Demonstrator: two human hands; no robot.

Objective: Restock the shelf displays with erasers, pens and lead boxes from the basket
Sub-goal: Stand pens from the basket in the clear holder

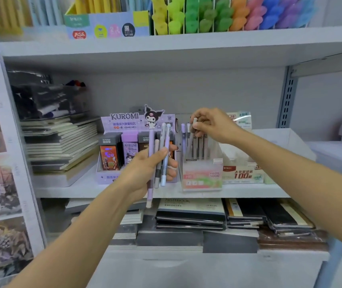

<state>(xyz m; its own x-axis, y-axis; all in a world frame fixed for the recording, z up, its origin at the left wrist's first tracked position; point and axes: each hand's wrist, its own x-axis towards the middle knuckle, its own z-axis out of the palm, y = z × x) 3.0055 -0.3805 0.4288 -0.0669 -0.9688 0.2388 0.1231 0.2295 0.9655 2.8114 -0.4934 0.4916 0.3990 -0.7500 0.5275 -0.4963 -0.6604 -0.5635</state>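
- The white shelf unit (186,44) fills the frame; its middle board (82,190) runs across the centre.
- A row of coloured highlighters (228,15), yellow through green, orange, pink and blue, stands in a rack at the upper right of the frame.
- A slanting stack of notebooks (62,146) lies at the left of the middle board, and dark notebooks (190,215) are piled on the shelf below it.
- A purple KUROMI display box (124,119) stands at the centre of the middle board with small upright boxes in it.
- Just right of it stands a clear pen display (202,175) marked FRUIT SODA, with several pens upright inside.
- Beside that, further right, sits a lead box display (241,173) printed with "100".
- The left hand (145,169), at the centre of the frame in front of the KUROMI box, has its fingers curled round a bundle of pens (161,142), purple, grey and pale blue, held roughly upright.
- The right hand (213,125), above the clear display, pinches the pale top of a single pen (195,121) between thumb and fingertips; the pen's lower part reaches down into the display among the others.
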